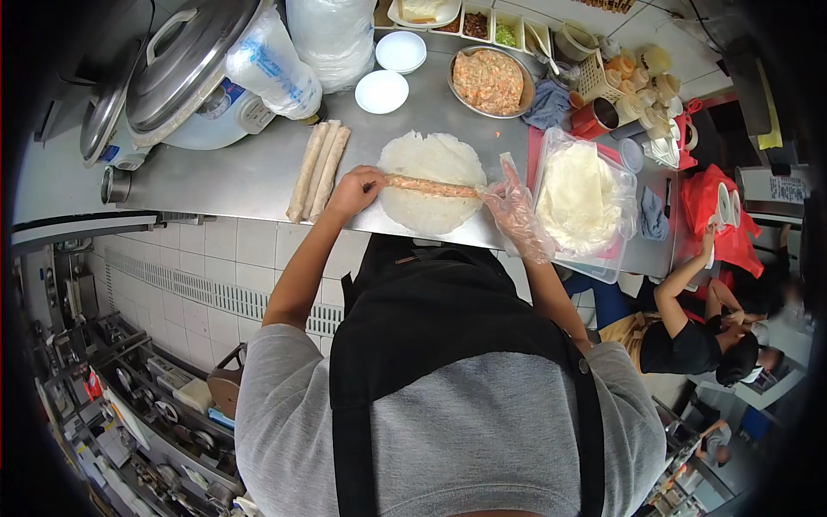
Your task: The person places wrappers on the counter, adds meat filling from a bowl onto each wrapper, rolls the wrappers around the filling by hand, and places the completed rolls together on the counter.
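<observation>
A thin, pale round wrapper [431, 211] lies flat on the steel counter in front of me. Across its middle runs a long strip of orange-pink filling [431, 186]. My left hand [351, 193] is bare and curled at the strip's left end; a small dark spot shows between its fingers, and what they grip is unclear. At the other end, my right hand [519, 215], in a clear plastic glove, touches the wrapper's right edge with its fingers apart. Several finished rolls [318, 172] lie side by side left of the wrapper.
A metal bowl of filling [491, 82] stands behind, near two white bowls [382, 92]. Stacked wrappers [579, 194] sit in a plastic-lined tray at right, with a blue cloth [548, 105] above. Large lidded pots [185, 65] crowd the left. Another person [689, 340] is at far right.
</observation>
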Demonstrator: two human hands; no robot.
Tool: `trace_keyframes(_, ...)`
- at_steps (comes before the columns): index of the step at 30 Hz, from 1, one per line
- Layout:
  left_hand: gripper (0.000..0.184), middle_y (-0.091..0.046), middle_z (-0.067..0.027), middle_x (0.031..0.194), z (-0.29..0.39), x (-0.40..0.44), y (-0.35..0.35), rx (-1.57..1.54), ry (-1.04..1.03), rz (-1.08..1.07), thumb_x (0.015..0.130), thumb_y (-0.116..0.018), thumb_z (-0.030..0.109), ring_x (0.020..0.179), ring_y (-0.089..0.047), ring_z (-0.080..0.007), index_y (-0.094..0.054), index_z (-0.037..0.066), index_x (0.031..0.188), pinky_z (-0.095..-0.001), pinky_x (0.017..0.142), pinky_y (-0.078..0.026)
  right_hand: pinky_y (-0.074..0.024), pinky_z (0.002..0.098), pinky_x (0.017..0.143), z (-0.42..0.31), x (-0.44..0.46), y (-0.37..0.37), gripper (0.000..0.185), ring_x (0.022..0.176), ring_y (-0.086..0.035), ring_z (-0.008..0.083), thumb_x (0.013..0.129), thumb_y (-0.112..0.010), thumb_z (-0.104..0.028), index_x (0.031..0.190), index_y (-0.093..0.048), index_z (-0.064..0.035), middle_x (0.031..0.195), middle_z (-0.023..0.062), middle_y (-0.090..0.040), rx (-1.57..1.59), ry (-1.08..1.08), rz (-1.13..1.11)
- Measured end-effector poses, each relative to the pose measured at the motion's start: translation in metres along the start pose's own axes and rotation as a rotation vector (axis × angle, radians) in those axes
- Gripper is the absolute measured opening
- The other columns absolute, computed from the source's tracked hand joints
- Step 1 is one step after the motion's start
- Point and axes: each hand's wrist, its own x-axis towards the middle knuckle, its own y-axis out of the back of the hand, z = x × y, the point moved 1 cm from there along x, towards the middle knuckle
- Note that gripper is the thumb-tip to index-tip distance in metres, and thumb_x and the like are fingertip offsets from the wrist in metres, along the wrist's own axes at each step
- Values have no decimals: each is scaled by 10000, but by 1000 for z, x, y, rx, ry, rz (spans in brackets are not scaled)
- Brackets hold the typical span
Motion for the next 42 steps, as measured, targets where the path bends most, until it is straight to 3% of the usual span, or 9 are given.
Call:
trace_keyframes(3,134,-698,-105,950,-3,1,4,33,40,-12,765,-691,-20,898,-646,-281,-701,44,883,-352,780,-538,-512,340,737,-2,-1,0,769,745,-601,172,860,-717,-132,1503,-307,-28,816,78,-634,10,-33,-10)
trace_keyframes(9,84,-683,-94,962,-19,5,24,-72,119,-31,834,-685,-11,879,-669,-184,-705,-3,915,-281,782,-563,-507,361,699,7,-6,7,735,708,-622,213,858,-717,-185,1476,-355,-21,791,94,-654,5,-77,51)
trace_keyframes(16,145,-697,-105,1067,84,137,5,-202,-87,188,841,-758,97,946,-680,-189,-733,31,968,-315,815,-567,-485,324,695,7,-16,18,737,740,-578,153,878,-696,-156,1486,-319,16,811,62,-623,143,-237,152)
trace_keyframes(19,212,-685,-112,1122,98,189,-37,-46,-328,219,848,-745,161,996,-671,-243,-720,54,1030,-365,851,-549,-488,322,701,4,-18,21,746,750,-577,149,882,-691,-158,1497,-301,9,828,60,-620,146,-227,178)
trace_keyframes(22,336,-669,-105,1150,87,203,-66,540,-428,-136,851,-700,277,1062,-613,-304,-672,95,1132,-421,881,-512,-490,326,700,-13,-23,28,751,749,-581,158,883,-689,-165,1504,-297,-9,843,63,-621,80,-228,184)
trace_keyframes(26,303,-671,-91,1140,77,176,-49,479,-436,-88,833,-715,230,1021,-627,-295,-681,96,1102,-397,871,-513,-497,351,704,-35,-18,40,747,729,-598,205,876,-691,-160,1504,-306,-32,811,88,-622,-36,-219,167)
trace_keyframes(31,374,-691,-105,995,42,109,1,283,43,-351,751,-760,153,929,-644,-303,-668,105,1110,-411,841,-511,-516,382,740,-16,-1,22,744,748,-642,296,853,-716,-165,1481,-339,-35,821,152,-657,-74,-158,40)
trace_keyframes(37,483,-661,-140,1092,13,32,5,179,-115,-295,724,-791,91,984,-638,-306,-640,89,1182,-371,909,-505,-511,470,822,20,17,-19,745,946,-643,380,808,-722,-153,1467,-381,-85,1013,205,-668,-248,72,-129)
trace_keyframes(42,526,-665,-122,1099,7,16,4,76,161,-269,742,-780,67,1045,-618,-308,-611,93,1239,-390,931,-500,-483,435,957,37,13,-19,769,1079,-611,369,814,-704,-175,1498,-353,-145,1182,188,-644,-325,169,-243)
